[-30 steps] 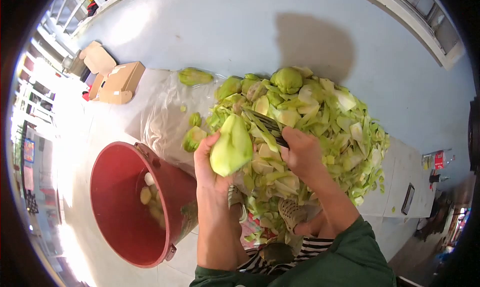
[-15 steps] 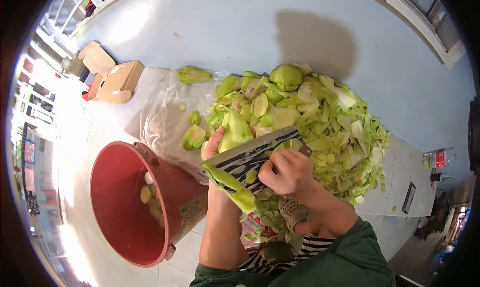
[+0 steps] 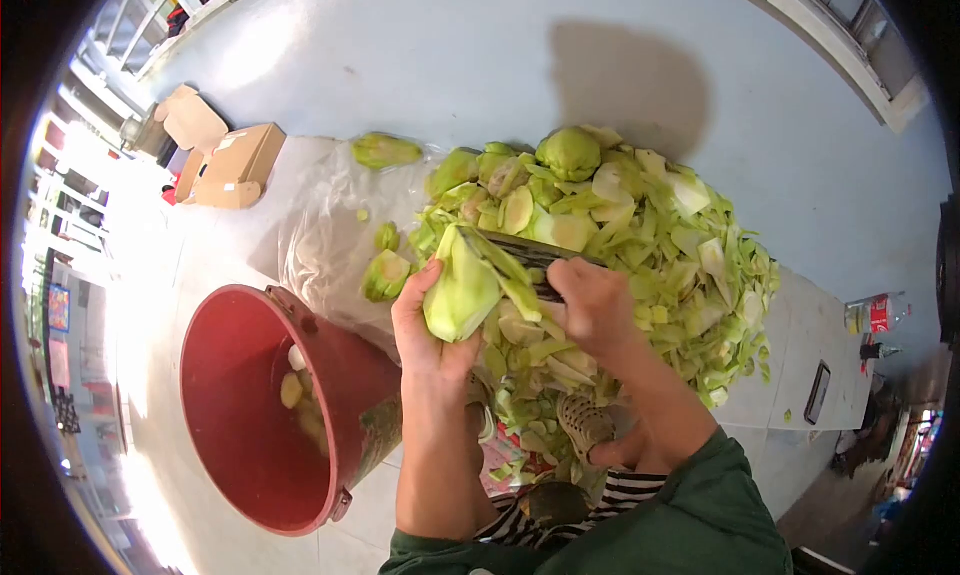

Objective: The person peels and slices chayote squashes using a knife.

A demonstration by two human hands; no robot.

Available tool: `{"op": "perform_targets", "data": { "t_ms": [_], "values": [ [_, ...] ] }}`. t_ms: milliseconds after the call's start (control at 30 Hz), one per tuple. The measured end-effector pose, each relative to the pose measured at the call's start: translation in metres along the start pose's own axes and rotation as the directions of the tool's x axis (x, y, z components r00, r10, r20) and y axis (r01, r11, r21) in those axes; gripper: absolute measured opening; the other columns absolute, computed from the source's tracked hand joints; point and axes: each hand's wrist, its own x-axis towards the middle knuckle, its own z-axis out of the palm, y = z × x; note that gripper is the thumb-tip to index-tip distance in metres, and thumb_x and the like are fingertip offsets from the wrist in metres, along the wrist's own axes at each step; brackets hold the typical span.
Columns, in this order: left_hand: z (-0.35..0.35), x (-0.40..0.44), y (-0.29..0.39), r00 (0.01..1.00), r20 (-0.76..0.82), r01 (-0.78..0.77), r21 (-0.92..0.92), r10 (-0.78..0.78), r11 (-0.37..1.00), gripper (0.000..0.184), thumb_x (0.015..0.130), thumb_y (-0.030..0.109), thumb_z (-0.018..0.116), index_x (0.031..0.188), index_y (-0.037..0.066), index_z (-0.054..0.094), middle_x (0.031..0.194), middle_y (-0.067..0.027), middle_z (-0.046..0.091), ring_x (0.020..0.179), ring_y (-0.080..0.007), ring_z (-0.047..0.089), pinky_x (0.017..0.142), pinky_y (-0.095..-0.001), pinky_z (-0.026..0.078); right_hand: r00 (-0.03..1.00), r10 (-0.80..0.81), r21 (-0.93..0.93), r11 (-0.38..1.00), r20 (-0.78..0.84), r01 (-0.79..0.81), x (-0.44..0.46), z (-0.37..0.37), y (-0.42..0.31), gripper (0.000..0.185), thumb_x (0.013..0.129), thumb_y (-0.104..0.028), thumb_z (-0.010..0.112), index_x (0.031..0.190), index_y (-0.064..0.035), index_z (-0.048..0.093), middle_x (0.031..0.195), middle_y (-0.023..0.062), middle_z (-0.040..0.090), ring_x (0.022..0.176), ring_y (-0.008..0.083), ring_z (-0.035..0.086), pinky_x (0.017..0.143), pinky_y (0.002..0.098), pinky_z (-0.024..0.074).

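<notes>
My left hand (image 3: 420, 330) is wrapped round a partly peeled chayote (image 3: 462, 297), pale green and held upright over my feet. My right hand (image 3: 595, 300) grips a broad cleaver (image 3: 540, 253), its dark streaked blade seen nearly edge-on against the upper right of the chayote. A strip of green peel (image 3: 508, 273) hangs between blade and fruit. Just beyond my hands lies a large heap of green peelings (image 3: 670, 275), with an unpeeled chayote (image 3: 570, 155) on top at the back. The cleaver's handle is hidden in my right fist.
A red bucket (image 3: 345, 435) with several peeled pale pieces (image 3: 297, 390) inside stands at my left. Clear plastic sheeting (image 3: 315, 245) lies behind it, near an opened cardboard box (image 3: 240, 165). At the right are a phone (image 3: 818, 392) and a plastic bottle (image 3: 880, 315).
The cleaver has swung from broadside to nearly edge-on and moved up and away. The wide piece of peel on its near side is gone from there, and the chayote now shows in full.
</notes>
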Motion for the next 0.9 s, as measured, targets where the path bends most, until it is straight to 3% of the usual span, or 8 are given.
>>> {"op": "perform_targets", "data": {
  "t_ms": [167, 267, 467, 533, 700, 767, 833, 900],
  "values": [
    [-0.018, 0.006, -0.002, 0.996, 0.089, 0.028, -0.108, -0.019, 0.994, 0.038, 0.085, 0.017, 0.059, 0.12, 0.001, 0.055, 0.109, -0.014, 0.063, 0.097, -0.0285, 0.063, 0.09, -0.0445, 0.052, 0.993, -0.11, 0.024, 0.994, 0.04, 0.109, -0.002, -0.017, -0.013, 0.024, 0.069, -0.01, 0.065, 0.088, -0.0121, 0.05, 0.069, 0.0075, 0.051, 0.062, 0.0301, 0.059, 0.053, 0.041, 0.0475],
    [0.012, -0.007, -0.003, 1.0, -0.01, 0.007, -0.031, -0.007, 1.0, 0.038, 0.084, 0.019, 0.059, 0.116, 0.0, 0.056, 0.109, -0.0165, 0.062, 0.098, -0.0316, 0.061, 0.089, -0.0449, 0.052, 0.999, -0.038, 0.002, 0.999, 0.026, 0.038, -0.001, -0.01, -0.004, 0.023, 0.072, -0.01, 0.065, 0.088, -0.0107, 0.049, 0.072, 0.0103, 0.054, 0.064, 0.033, 0.06, 0.054, 0.0428, 0.0476],
    [0.004, -0.002, -0.005, 0.978, 0.206, 0.086, -0.215, -0.041, 0.973, 0.048, 0.087, 0.033, 0.058, 0.12, -0.002, 0.057, 0.112, -0.0212, 0.061, 0.098, -0.0335, 0.061, 0.087, -0.0428, 0.053, 0.97, 0.241, 0.073, 0.968, 0.022, -0.242, -0.001, -0.012, -0.001, 0.022, 0.076, -0.008, 0.066, 0.088, -0.0066, 0.048, 0.075, 0.0173, 0.059, 0.068, 0.0394, 0.06, 0.056, 0.0455, 0.0472],
    [-0.006, 0.01, -0.011, 0.998, -0.058, -0.035, 0.005, 0.035, 0.999, 0.053, 0.089, 0.032, 0.058, 0.128, -0.003, 0.051, 0.114, -0.0224, 0.058, 0.098, -0.0332, 0.059, 0.078, -0.0398, 0.054, 0.969, 0.245, 0.111, 0.965, -0.047, -0.238, 0.005, -0.011, 0.001, 0.019, 0.081, -0.009, 0.065, 0.088, -0.0045, 0.049, 0.067, 0.017, 0.058, 0.06, 0.0375, 0.06, 0.054, 0.0432, 0.046],
    [0.013, 0.003, -0.004, 0.941, 0.333, 0.091, -0.064, -0.064, 0.994, 0.064, 0.094, 0.051, 0.047, 0.129, -0.003, 0.048, 0.109, -0.0196, 0.06, 0.093, -0.0308, 0.058, 0.082, -0.0413, 0.048, 0.908, 0.419, 0.394, 0.833, 0.013, -0.39, 0.001, -0.018, -0.007, 0.016, 0.089, -0.014, 0.062, 0.095, 0.0002, 0.056, 0.057, 0.015, 0.054, 0.048, 0.0315, 0.056, 0.051, 0.0387, 0.0428],
    [0.008, 0.006, -0.003, 0.937, 0.346, 0.092, -0.118, -0.045, 0.989, 0.064, 0.094, 0.053, 0.045, 0.129, -0.001, 0.049, 0.106, -0.0185, 0.06, 0.092, -0.03, 0.058, 0.082, -0.0417, 0.048, 0.911, 0.411, 0.41, 0.827, 0.026, -0.384, -0.003, -0.022, -0.008, 0.018, 0.091, -0.015, 0.061, 0.097, 0.0015, 0.058, 0.055, 0.0141, 0.053, 0.045, 0.0292, 0.055, 0.049, 0.0374, 0.0419],
    [0.004, 0.01, -0.001, 0.933, 0.359, 0.089, -0.173, -0.022, 0.981, 0.065, 0.094, 0.055, 0.043, 0.129, 0.0, 0.049, 0.104, -0.0173, 0.06, 0.09, -0.0292, 0.057, 0.082, -0.0421, 0.047, 0.876, 0.456, 0.424, 0.77, 0.155, -0.476, -0.005, -0.028, -0.013, 0.02, 0.092, -0.014, 0.062, 0.094, 0.0056, 0.063, 0.066, 0.0072, 0.06, 0.057, 0.0107, 0.053, 0.054, 0.0289, 0.0418],
    [0.001, 0.013, 0.003, 0.975, 0.221, 0.012, -0.14, 0.02, 0.99, 0.062, 0.095, 0.055, 0.04, 0.129, 0.004, 0.05, 0.101, -0.0158, 0.06, 0.088, -0.0276, 0.057, 0.081, -0.0424, 0.047, 0.922, 0.386, 0.439, 0.821, 0.044, -0.365, -0.004, -0.032, -0.027, 0.018, 0.091, -0.013, 0.063, 0.091, 0.0047, 0.062, 0.063, 0.0107, 0.058, 0.052, 0.0189, 0.053, 0.052, 0.0323, 0.0425]
  ]
}}
